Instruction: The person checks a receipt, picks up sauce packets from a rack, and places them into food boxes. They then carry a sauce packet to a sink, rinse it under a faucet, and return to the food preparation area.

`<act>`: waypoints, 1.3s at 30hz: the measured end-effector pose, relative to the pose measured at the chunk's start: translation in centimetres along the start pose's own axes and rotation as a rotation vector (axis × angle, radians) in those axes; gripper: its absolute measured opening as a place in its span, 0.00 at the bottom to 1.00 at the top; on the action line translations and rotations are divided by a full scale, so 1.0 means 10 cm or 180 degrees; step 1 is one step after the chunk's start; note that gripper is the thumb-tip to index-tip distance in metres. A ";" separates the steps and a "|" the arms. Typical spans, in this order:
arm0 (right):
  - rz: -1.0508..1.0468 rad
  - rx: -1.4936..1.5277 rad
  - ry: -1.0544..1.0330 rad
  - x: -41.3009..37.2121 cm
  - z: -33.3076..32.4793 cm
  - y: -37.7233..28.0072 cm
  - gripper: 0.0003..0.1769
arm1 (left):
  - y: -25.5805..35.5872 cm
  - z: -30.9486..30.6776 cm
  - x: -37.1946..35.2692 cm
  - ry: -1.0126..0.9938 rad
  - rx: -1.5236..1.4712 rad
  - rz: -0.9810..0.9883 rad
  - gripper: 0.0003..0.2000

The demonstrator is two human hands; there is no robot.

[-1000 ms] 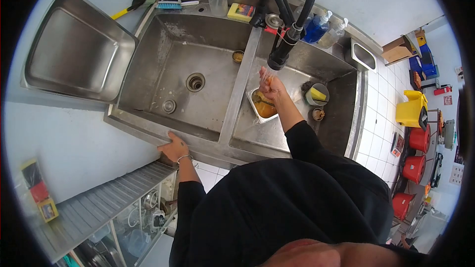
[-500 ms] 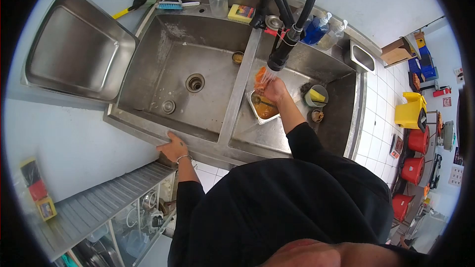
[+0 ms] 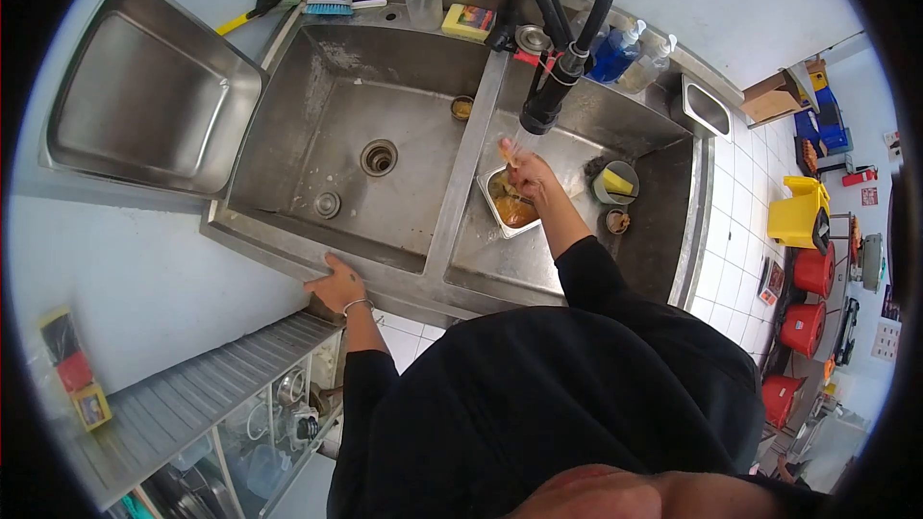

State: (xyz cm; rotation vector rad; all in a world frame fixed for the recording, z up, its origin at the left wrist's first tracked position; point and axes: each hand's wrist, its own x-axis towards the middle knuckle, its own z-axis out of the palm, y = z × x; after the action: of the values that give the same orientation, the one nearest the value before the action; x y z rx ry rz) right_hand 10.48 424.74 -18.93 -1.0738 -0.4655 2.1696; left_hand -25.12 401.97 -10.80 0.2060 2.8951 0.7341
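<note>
Under the black spray faucet (image 3: 541,113), my right hand (image 3: 529,176) is in the right basin, with water running on its fingers. The fingers look bent, and whether they hold anything is too small to tell. Just below it sits a small metal container (image 3: 514,214) with orange-brown liquid and something pale inside. My left hand (image 3: 336,285), a bracelet at the wrist, rests on the front rim of the sink (image 3: 385,281) with fingers apart and nothing in it.
A bowl with a yellow item (image 3: 615,183) and a small cup (image 3: 616,222) stand right of my right hand. The left basin (image 3: 385,202) holds another small cup (image 3: 461,109). Soap bottles (image 3: 423,0), a brush (image 3: 336,6) and a yellow packet (image 3: 468,22) line the back ledge.
The orange stuff that was on my right hand under the spray is gone from it. The hand has turned and its fingers have bent. My left hand has not moved.
</note>
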 end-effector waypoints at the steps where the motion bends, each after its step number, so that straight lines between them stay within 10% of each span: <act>1: -0.0070 0.0115 0.0125 -0.01 0.06 0.00 0.09 | 0.01 -0.01 -0.01 0.0002 0.0002 0.0012 0.37; 10: -0.0691 0.0595 0.0576 -0.32 0.70 -0.12 0.18 | 0.05 -0.04 -0.04 0.0025 -0.0072 0.0013 0.35; 16: -0.0048 0.0527 -0.0657 0.20 -0.16 0.03 0.08 | 0.03 -0.04 -0.03 0.0028 -0.0065 0.0053 0.35; 22: -0.0208 0.1326 0.0949 -0.27 0.77 -0.19 0.18 | -0.01 0.01 -0.01 0.0078 0.0009 0.0105 0.35; 25: -0.0458 0.0833 0.0311 -0.25 0.69 -0.21 0.16 | 0.00 -0.01 -0.01 0.0023 -0.0043 0.0067 0.35; 30: -0.0061 -0.1033 0.0569 -0.02 0.19 -0.14 0.20 | -0.01 0.01 0.00 0.0081 -0.0021 0.0095 0.35; 33: 0.0443 -0.3748 0.1145 0.01 -0.10 -0.05 0.17 | -0.02 0.02 0.00 0.0091 -0.0041 0.0128 0.35; 35: -0.0763 -0.5809 0.1917 0.00 -0.59 0.36 0.14 | -0.02 0.03 -0.01 0.0111 -0.0070 0.0138 0.35; 39: 0.0134 -0.6935 0.1241 -0.25 -0.67 0.56 0.15 | 0.01 -0.02 -0.02 0.0062 -0.0149 0.0076 0.36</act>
State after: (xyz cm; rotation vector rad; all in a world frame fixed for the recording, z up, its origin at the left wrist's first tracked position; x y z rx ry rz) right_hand 14.69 419.11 -24.70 -2.2043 -2.7156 0.5628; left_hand -24.93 401.97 -10.54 0.2298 2.8951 0.8112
